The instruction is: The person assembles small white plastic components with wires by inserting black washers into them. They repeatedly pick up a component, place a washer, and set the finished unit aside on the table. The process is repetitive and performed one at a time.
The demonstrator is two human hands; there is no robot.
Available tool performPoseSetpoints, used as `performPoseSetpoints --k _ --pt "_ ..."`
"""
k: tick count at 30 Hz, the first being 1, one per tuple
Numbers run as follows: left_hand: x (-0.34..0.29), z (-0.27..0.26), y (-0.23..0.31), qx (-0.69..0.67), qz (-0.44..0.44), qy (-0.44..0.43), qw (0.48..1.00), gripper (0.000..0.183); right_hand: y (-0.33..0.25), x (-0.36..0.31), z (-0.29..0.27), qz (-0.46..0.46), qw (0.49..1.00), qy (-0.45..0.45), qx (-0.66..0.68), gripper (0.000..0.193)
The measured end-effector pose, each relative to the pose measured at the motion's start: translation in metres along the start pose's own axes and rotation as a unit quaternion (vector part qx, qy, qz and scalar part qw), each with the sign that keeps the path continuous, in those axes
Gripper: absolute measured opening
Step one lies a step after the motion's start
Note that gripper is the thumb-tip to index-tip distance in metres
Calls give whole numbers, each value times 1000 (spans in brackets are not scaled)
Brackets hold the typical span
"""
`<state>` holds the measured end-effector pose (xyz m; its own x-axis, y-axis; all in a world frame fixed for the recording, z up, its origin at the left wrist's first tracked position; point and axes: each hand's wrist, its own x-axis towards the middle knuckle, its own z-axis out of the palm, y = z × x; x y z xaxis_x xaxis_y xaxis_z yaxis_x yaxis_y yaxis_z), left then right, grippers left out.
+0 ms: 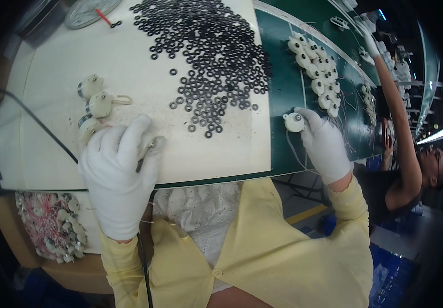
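My left hand [119, 174], in a white glove, is closed over the pale table near its front edge. A small metallic bit shows between its thumb and fingers; the rest of what it holds is hidden. My right hand [326, 149], also gloved, pinches a small round white motor [294, 122] over the green surface; a thin wire trails down from it. Just beyond my left hand are a few similar motors: one farther off [90, 86], one with a looped lead [100, 104], and one close to my fingers [89, 126].
Many black rubber rings [216, 56] lie spread over the table. White motors with black rings [316, 72] stand clustered on the green surface [285, 66]. A box of wired motors [52, 226] sits lower left. A co-worker's arm [396, 113] reaches in at right.
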<state>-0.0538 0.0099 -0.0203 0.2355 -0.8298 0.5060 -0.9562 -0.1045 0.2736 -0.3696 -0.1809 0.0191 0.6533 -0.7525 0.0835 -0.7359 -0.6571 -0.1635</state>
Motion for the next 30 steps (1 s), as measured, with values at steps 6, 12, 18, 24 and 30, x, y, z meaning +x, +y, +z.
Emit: performPoseSetpoints --k 6,12,18,24,30 --pt "-1 0 1 11 6 19 1000 44 -10 15 -60 231 960 -111 111 33" --pt "5 0 2 14 21 9 1000 43 -25 14 -22 -40 997 -44 -57 39" --pt "-1 -2 2 26 15 -14 999 41 1 3 -64 -29 999 40 -9 27" --pt "0 0 3 29 33 -8 999 38 95 17 -107 98 992 27 -73 29" --pt "0 2 0 35 42 7 998 41 165 78 -80 62 997 -43 -17 31"
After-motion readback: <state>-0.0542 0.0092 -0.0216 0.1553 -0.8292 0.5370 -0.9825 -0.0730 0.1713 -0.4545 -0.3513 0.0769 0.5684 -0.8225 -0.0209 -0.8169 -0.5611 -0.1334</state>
